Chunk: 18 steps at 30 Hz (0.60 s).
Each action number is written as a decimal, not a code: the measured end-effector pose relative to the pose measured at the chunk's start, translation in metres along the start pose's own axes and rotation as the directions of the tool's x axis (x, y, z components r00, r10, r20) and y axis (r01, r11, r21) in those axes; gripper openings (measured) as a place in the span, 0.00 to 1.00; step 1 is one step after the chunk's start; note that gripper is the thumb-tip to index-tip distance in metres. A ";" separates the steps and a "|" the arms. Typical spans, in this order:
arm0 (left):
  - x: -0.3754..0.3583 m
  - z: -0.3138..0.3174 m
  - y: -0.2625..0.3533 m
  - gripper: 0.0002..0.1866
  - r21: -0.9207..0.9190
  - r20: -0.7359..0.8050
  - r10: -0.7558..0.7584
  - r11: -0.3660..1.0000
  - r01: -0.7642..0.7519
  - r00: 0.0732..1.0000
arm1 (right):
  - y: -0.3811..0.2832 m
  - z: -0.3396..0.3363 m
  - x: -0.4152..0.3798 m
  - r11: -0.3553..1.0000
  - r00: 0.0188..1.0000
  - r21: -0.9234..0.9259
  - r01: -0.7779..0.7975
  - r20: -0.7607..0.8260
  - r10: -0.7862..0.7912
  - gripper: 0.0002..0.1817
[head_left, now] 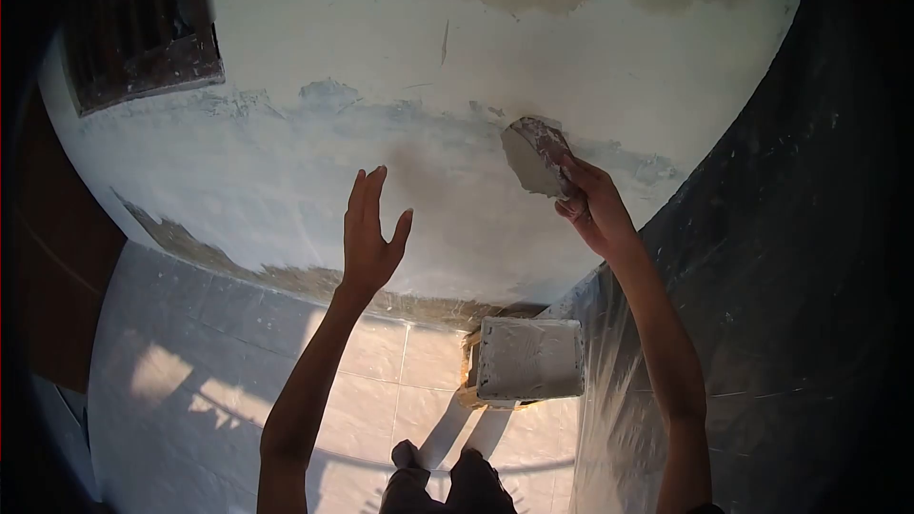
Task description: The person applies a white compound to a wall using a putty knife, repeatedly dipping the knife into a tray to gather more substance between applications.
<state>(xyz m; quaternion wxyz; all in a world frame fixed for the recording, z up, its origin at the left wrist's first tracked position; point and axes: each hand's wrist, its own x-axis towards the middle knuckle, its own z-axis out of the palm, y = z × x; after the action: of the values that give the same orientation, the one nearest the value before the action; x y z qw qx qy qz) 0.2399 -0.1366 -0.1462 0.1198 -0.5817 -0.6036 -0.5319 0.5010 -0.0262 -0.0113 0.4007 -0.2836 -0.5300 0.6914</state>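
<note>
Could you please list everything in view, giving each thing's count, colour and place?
Patchy plastered wall: one, off-white and grey, ahead
Barred window: one, dark brown, upper left
Flat, putty-smeared hand tool: one, grey, against or near the wall, in the right hand
Rectangular putty-filled tray: one, light grey, on the stand
Low stand: one, yellowish-brown, under the tray
Plastic-like sheeting: count unclear, dark, right
Smooth panel: one, reddish-brown, left edge
Tiled floor: one, pale grey, below
Left hand: one, brown, empty, centre-left
Right hand: one, brown, right of centre
Legs: two, dark-clad, bottom
</note>
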 end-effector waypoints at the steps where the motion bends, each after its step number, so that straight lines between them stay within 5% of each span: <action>1: 0.016 -0.009 0.003 0.34 0.003 -0.018 0.021 1.000 -0.021 1.000 | -0.016 0.005 0.004 0.999 0.999 -0.005 0.034 0.005 -0.034 0.15; 3: 0.048 -0.026 0.009 0.33 0.001 -0.058 0.064 0.998 -0.064 0.996 | -0.049 0.014 0.016 0.991 0.984 -0.009 0.131 0.122 -0.129 0.13; 12: 0.149 -0.058 0.006 0.27 0.020 -0.202 0.181 0.983 -0.180 0.963 | -0.136 0.069 0.062 0.848 0.887 -0.281 0.449 0.031 -0.460 0.11; 14: 0.169 -0.059 0.002 0.26 0.046 -0.230 0.194 0.981 -0.188 0.954 | -0.144 0.079 0.077 0.562 0.729 -0.606 0.562 0.043 -0.683 0.11; 15: 0.177 -0.060 0.000 0.26 0.051 -0.227 0.199 0.980 -0.192 0.953 | -0.148 0.082 0.082 0.565 0.728 -0.602 0.564 0.039 -0.685 0.11; 17: 0.193 -0.058 -0.004 0.26 0.083 -0.242 0.222 0.975 -0.207 0.945 | -0.159 0.087 0.089 -0.056 0.401 -0.827 0.559 0.328 -0.855 0.09; 18: 0.200 -0.058 -0.007 0.26 0.122 -0.242 0.239 0.969 -0.215 0.940 | -0.163 0.092 0.093 -0.171 0.337 -0.804 0.569 0.418 -0.843 0.05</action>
<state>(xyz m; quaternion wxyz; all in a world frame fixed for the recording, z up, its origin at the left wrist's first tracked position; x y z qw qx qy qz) 0.1473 -0.0651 0.0265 0.2840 -0.5678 -0.5365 -0.5560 0.4194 0.0256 0.1733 0.5619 -0.1815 -0.8005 -0.1025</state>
